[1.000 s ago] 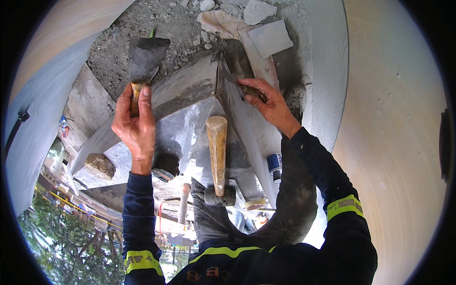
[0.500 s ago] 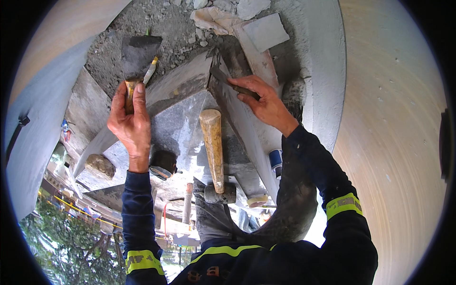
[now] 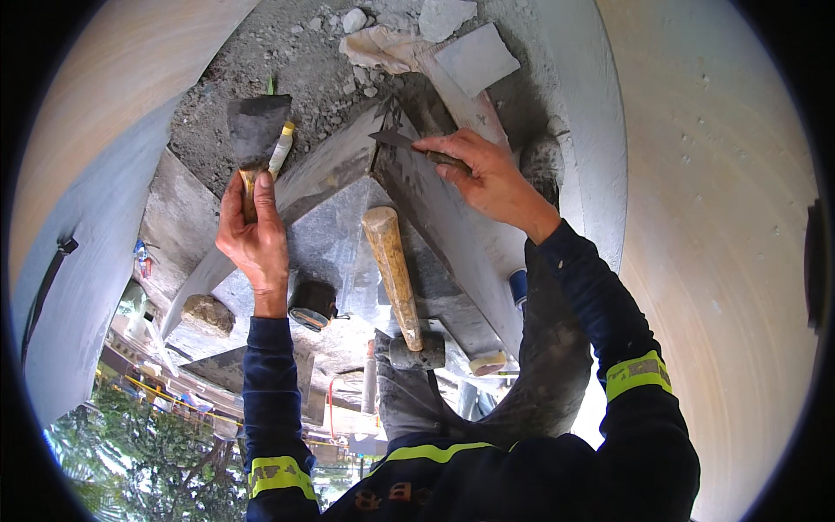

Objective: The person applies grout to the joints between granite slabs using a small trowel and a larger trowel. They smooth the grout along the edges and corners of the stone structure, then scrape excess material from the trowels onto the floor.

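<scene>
My left hand [image 3: 257, 244] is closed round the wooden handle of a wide scraper [image 3: 258, 130], its dark blade pointing away from me. In my right hand [image 3: 500, 183] is a small narrow trowel [image 3: 396, 139], gripped by its handle. The trowel's tip lies over the corner where upright grey stone slabs [image 3: 335, 165] meet; whether it touches them I cannot tell. Just beyond the left hand, a white tube with a yellow cap [image 3: 280, 150] lies beside the scraper's blade. Between my forearms rests a mallet [image 3: 398, 270] with a wooden handle and a black head.
A black round tape-measure-like thing [image 3: 313, 304] and a rough stone [image 3: 208, 314] sit near my left forearm. Rubble [image 3: 322, 52] and a loose pale tile [image 3: 477, 59] lie beyond the slabs. A curved pale wall [image 3: 704, 217] rises on the right. A blue can [image 3: 518, 287] stands by my leg.
The whole view has shifted a little. My right hand has turned the trowel so its blade lies flatter, tip leftward across the slab corner. Both hands keep their tools.
</scene>
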A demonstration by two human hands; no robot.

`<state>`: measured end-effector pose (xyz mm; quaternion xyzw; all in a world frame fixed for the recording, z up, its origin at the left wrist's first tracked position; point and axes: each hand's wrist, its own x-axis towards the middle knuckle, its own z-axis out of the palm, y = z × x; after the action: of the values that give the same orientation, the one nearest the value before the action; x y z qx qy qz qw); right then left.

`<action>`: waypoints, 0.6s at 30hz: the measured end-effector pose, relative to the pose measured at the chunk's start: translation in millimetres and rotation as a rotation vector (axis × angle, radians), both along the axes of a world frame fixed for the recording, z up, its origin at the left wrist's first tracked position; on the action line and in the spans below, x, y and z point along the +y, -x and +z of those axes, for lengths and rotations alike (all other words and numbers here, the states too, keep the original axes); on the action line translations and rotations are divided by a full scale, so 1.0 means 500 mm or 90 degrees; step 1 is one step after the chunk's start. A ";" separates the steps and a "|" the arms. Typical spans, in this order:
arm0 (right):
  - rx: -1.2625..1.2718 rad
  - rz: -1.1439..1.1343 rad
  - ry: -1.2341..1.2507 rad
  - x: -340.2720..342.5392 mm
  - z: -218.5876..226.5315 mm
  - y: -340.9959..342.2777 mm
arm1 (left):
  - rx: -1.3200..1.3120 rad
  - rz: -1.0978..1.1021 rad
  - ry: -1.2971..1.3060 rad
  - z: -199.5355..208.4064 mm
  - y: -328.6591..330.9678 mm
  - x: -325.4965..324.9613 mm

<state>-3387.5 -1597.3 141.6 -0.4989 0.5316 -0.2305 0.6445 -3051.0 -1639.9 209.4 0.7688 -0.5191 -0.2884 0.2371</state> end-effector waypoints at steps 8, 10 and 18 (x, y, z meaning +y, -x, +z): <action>0.018 0.037 -0.038 0.037 0.052 0.028 | 0.028 0.010 0.001 -0.003 0.000 -0.002; -0.003 0.058 -0.044 0.044 0.063 0.053 | 0.016 -0.007 0.027 -0.006 -0.002 0.001; -0.098 -0.209 -0.112 -0.039 0.121 0.016 | 0.023 -0.007 0.047 -0.009 -0.007 -0.004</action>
<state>-3395.3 -1616.7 202.1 -0.3286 0.5731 -0.3223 0.6780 -3047.7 -1641.8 205.1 0.7514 -0.5294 -0.2842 0.2727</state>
